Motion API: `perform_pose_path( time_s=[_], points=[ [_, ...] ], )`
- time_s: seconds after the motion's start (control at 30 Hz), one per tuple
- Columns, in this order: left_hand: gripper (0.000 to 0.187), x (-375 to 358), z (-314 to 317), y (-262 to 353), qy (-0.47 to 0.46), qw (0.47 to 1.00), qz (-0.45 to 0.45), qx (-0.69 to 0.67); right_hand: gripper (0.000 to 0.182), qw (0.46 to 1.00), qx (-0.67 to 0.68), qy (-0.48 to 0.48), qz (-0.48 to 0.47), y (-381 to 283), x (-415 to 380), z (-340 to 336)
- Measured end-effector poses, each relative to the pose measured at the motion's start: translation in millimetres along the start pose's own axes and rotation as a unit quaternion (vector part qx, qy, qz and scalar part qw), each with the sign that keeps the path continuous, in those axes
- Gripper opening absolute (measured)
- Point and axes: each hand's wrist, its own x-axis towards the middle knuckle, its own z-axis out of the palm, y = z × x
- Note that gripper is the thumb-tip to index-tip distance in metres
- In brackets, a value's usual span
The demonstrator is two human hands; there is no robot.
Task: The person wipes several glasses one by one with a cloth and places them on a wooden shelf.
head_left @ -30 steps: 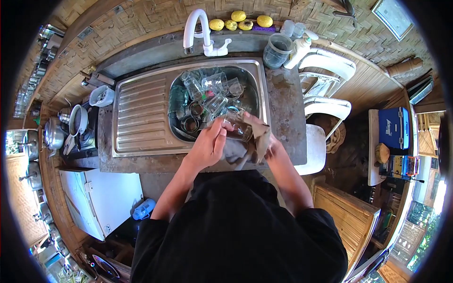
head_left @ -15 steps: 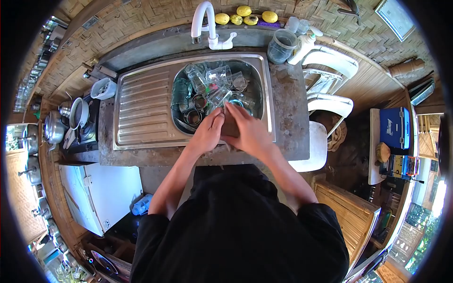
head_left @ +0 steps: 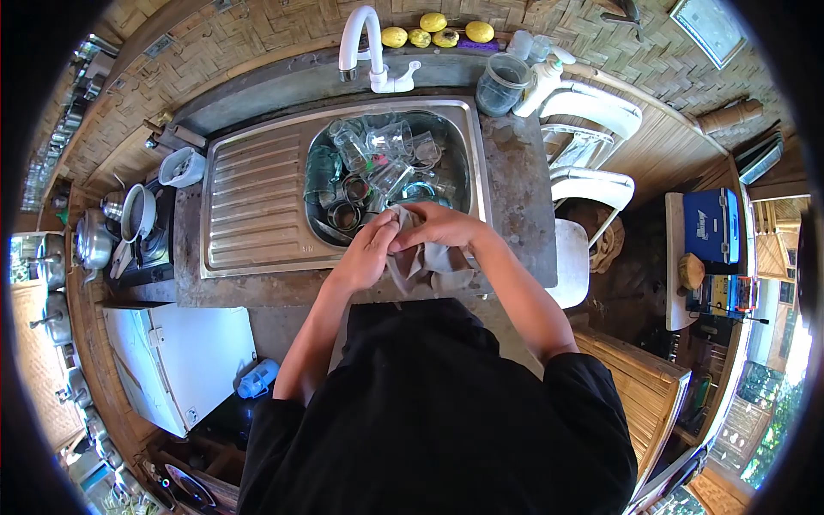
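My left hand [head_left: 367,251] and my right hand [head_left: 436,227] meet at the front edge of the sink. Both have their fingers closed on a grey-brown cloth [head_left: 433,268], which hangs in folds below the right hand. Whether anything is wrapped inside the cloth cannot be seen. Just beyond the hands, the sink basin [head_left: 470,146] holds several clear drinking glasses [head_left: 388,137], a greenish glass [head_left: 323,165] and some glass mugs [head_left: 345,215]. The hands cover the near right part of the basin.
A ribbed steel drainboard [head_left: 253,202] lies left of the basin. Behind stands a white faucet [head_left: 373,51]. A dark tub [head_left: 502,84] and a pump bottle [head_left: 542,86] stand at the back right, near white chairs [head_left: 592,184]. A pan [head_left: 138,212] sits at left.
The cloth, mostly hidden between the hands before, now spreads out and hangs below them. My right hand has turned and lowered slightly. The whole view has shifted a little.
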Motion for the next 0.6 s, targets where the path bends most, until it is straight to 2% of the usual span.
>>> perform_pose_path(
  time_s=[0.07,0.1,0.17,0.23,0.3,0.33,0.43,0.47,0.5,0.57,0.6],
  points=[
    [0.054,-5,-8,6,-0.033,0.999,0.014,-0.021,0.061,0.974,0.213,-0.043,0.059,2,-7,-1],
    [0.057,-6,-13,6,-0.048,0.998,0.021,-0.031,0.061,0.963,0.261,-0.005,0.075,12,-8,3],
    [0.041,-2,-25,-3,-0.065,0.996,0.064,-0.022,0.060,0.929,0.349,0.066,0.103,35,-5,12],
    [0.034,0,-32,-14,-0.084,0.991,0.101,-0.013,0.070,0.931,0.349,0.052,0.088,45,0,23],
    [0.031,-1,-35,-22,-0.063,0.993,0.066,-0.070,0.074,0.939,0.332,0.048,0.081,50,2,30],
    [0.031,-2,-36,-23,-0.051,0.993,0.049,-0.097,0.082,0.947,0.309,0.043,0.077,47,6,31],
    [0.030,-7,-32,-31,-0.002,0.994,0.092,-0.055,0.089,0.992,0.121,0.025,-0.017,20,-2,31],
    [0.027,-7,-31,-38,0.004,0.994,0.098,-0.042,0.100,0.995,0.060,0.021,-0.073,31,6,28],
    [0.026,-6,-28,-41,0.036,0.993,0.111,0.013,0.100,0.992,-0.057,0.063,-0.097,27,5,33],
    [0.025,-6,-21,-46,0.097,0.978,0.135,0.125,0.102,0.938,-0.283,0.147,-0.139,19,-2,49],
    [0.024,-2,-20,-44,0.096,0.976,0.127,0.146,0.102,0.919,-0.322,0.189,-0.130,14,-5,59]
  ],
)
